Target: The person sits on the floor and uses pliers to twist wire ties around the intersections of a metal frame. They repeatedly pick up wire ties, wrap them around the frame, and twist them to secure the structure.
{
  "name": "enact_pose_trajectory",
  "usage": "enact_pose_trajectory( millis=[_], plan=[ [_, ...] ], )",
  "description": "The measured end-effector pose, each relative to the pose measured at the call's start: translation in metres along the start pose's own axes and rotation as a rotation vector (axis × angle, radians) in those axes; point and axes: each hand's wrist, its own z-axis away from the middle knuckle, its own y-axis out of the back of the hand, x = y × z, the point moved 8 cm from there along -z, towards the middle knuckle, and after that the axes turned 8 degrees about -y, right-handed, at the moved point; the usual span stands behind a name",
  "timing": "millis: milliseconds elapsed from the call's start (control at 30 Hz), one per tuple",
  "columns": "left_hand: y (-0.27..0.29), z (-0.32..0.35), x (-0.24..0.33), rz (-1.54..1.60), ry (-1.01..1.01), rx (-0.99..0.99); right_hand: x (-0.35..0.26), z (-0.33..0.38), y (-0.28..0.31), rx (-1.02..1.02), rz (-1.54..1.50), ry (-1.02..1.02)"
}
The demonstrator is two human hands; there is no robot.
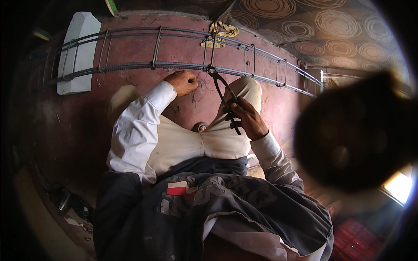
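Observation:
A long rebar cage point(180, 65) with square stirrups spans the space in front of me, bending across the view from left to right. My right hand point(246, 116) grips the handles of dark tying pincers point(220, 89). Their jaws meet the near bar at a stirrup joint, in front of my knee. My left hand point(183, 82) is closed in a fist just below the same bar, to the left of the pincers; what its fingers hold, if anything, is hidden. Thin, tangled binding wire point(198, 92) lies on the floor between my hands.
A white block point(77, 52) supports the cage's left end. A yellow cloth point(224, 31) lies behind the bars on the red floor point(130, 48). Fabric patterned with circles point(335, 25) covers the back right. A blurred dark shape point(352, 135) blocks the right side close up.

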Motion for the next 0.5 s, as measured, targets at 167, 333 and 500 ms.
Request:
enact_pose_trajectory(
  millis=[167,333,500],
  plan=[
    [-0.0036,-0.0017,-0.0022,0.029,0.03,-0.05,-0.0033,0.0011,-0.0002,-0.009,-0.016,-0.004],
    [-0.0048,-0.004,-0.002,0.025,0.025,-0.058,-0.0078,0.0077,-0.0025,0.002,-0.105,-0.032],
    [-0.0061,-0.0044,-0.0034,0.043,0.023,-0.06,-0.0035,0.0008,0.0056,-0.012,-0.02,-0.007]
  ],
)
